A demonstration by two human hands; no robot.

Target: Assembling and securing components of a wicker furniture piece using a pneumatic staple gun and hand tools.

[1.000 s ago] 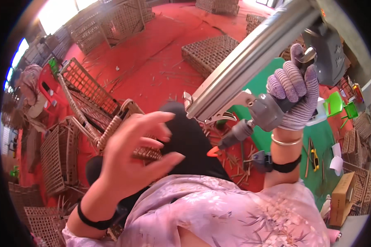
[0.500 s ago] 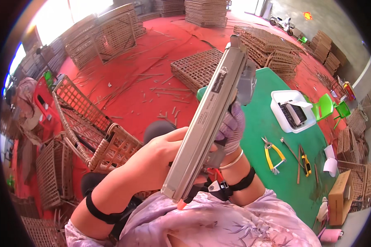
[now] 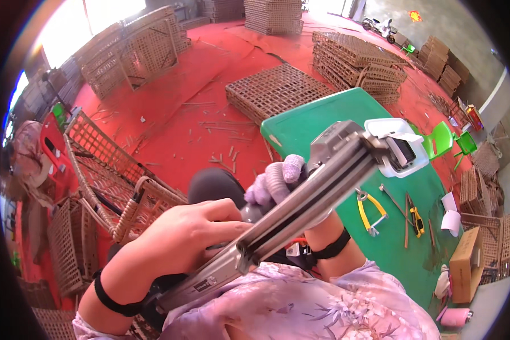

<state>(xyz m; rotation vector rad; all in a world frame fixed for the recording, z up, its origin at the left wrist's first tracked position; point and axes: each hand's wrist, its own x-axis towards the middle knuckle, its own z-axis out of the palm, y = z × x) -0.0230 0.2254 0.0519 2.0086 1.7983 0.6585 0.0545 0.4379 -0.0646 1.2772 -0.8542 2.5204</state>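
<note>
A grey nail gun (image 3: 309, 209) with a long metal magazine lies slantwise in front of my body, its head end toward the upper right. A dark groove runs along the magazine's upper side. My right hand (image 3: 275, 184), in a pale purple-grey glove, is wrapped round the gun behind the magazine; part of its grip is hidden. My bare left hand (image 3: 192, 229) touches the magazine near its lower end, fingertips out of sight behind the metal. Left of my knee, an open woven rattan frame (image 3: 158, 198) leans on its side.
A green table (image 3: 345, 113) stands at my right. On it are yellow-handled pliers (image 3: 370, 212), yellow-black pliers (image 3: 416, 220), a thin rod (image 3: 395, 203) and a white bin (image 3: 391, 171). Woven panels (image 3: 277, 93) and offcuts lie on the red floor. A person (image 3: 28, 150) sits far left.
The nail gun has swung from steep to a flatter slant, its head moving right and down, its grooved side now showing. My right hand has moved left and up; my left hand has shifted left.
</note>
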